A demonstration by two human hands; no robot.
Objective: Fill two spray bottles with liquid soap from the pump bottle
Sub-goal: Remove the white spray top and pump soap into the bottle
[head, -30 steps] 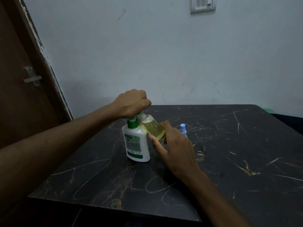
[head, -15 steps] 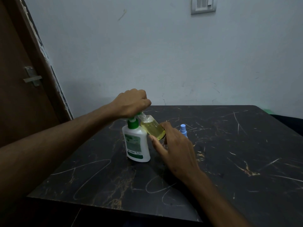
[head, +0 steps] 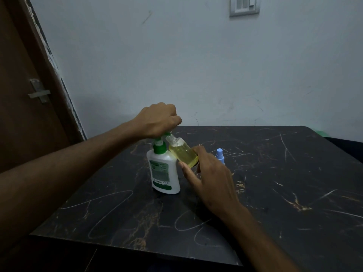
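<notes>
A white pump bottle with a green label and green collar stands upright on the black marble table. My left hand is closed in a fist over its pump head, which is mostly hidden. My right hand holds a small clear spray bottle tilted, its open neck up against the pump spout; yellow liquid fills most of it. A second spray bottle with a blue top stands just behind my right hand, its body hidden.
The table meets a pale wall at the back. A brown door with a metal latch stands at the left. The table's near edge runs across the bottom.
</notes>
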